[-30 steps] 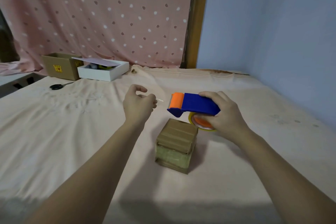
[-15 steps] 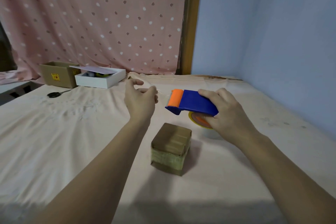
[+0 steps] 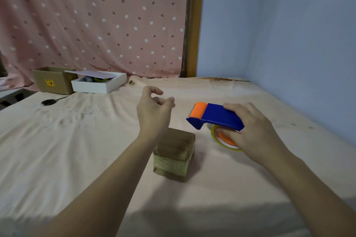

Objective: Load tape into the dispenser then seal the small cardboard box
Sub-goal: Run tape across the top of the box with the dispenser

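Peach bedsheet [image 3: 77, 150] carries the box [image 3: 174, 155]. Right hand [image 3: 250, 129] clamps the dispenser [image 3: 217, 116] above it, ready for sealing; left hand [image 3: 154, 109] hangs loosely curled, empty.

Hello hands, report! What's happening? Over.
Right hand gripping blue tape dispenser, roll loaded. Left hand empty, fingers curled. Small cardboard box between them, nothing blocking.

Matt cardboard box [image 3: 174, 154], plastic dispenser [image 3: 215, 117]
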### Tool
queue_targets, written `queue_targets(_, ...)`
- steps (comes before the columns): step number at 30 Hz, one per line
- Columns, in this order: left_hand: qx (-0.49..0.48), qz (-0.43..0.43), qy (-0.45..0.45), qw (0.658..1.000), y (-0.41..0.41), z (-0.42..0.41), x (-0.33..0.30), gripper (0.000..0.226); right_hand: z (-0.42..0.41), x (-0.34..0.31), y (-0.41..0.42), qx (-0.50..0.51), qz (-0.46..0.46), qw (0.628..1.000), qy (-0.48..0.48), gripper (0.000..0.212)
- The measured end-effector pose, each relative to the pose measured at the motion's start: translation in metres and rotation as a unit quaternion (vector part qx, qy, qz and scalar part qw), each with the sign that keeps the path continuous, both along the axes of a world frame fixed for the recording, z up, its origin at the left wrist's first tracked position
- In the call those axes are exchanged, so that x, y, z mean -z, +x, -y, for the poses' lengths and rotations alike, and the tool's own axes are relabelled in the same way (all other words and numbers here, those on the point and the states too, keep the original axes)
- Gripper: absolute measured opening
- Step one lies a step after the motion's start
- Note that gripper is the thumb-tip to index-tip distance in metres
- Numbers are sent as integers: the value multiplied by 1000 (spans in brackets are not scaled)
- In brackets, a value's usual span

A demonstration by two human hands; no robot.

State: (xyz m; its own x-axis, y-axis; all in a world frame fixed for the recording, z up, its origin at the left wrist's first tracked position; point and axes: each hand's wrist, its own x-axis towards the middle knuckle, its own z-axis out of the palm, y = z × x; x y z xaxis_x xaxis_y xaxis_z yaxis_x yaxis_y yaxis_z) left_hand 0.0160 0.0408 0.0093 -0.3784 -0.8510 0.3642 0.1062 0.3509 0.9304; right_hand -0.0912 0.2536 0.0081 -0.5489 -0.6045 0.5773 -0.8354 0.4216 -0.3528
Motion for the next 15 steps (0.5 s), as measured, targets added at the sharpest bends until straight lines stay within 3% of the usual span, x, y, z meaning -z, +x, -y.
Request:
queue_targets(4, 26, 21, -25, 999, -8, -9, -5, 26, -6, 14, -2, 4, 30, 999, 31, 62)
queue_targets(8, 26, 147, -71, 986, -20, -11, -3, 33, -18, 24, -9, 7, 88, 993, 73, 58)
queue_targets(12, 80, 309, -103, 942, -40, -15, 4, 34, -46, 23, -35, -8, 231, 969, 88, 40)
queue_targets(15, 134, 397, -131, 899, -63, -32, 7, 34, -72, 24, -61, -52, 359, 926, 101, 21)
